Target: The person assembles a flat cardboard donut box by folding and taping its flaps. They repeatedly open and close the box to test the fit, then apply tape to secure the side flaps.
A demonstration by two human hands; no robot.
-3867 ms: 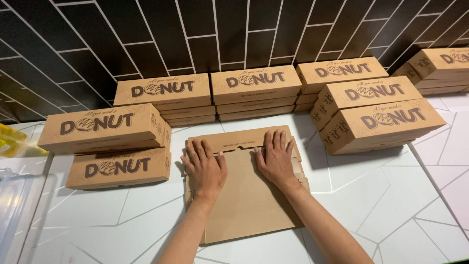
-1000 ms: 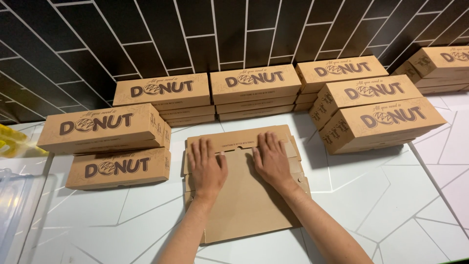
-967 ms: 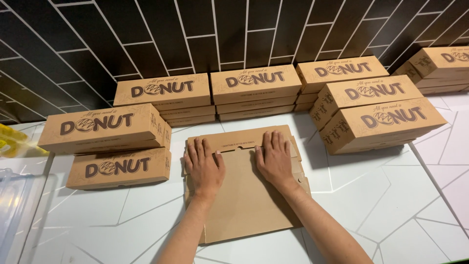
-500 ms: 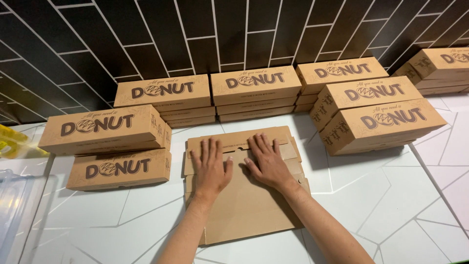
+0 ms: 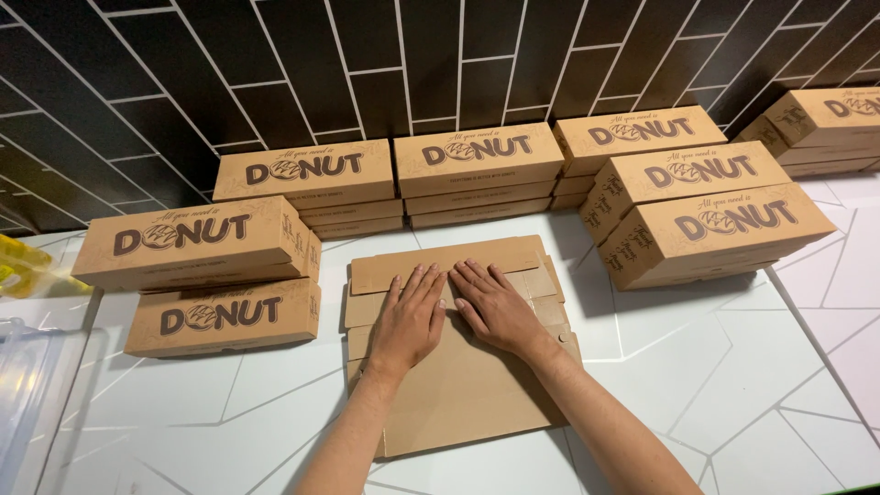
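Flat brown carton [image 5: 458, 394] amid stacked brown printed boxes [image 5: 316, 174]

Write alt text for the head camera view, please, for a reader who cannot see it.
Two bare hands, left and right, press flat side by side on an unfolded brown cardboard box blank lying on a white patterned counter. Stacks of closed brown cardboard boxes surround it, against a black tiled wall.

I count 2 hands, my left hand [image 5: 409, 318] and right hand [image 5: 496, 305], on 1 flat cardboard sheet [image 5: 463, 385]. Around it I see about 15 closed brown boxes [image 5: 220, 316], some partly hidden in stacks, plus 1 yellow object [image 5: 20, 266].
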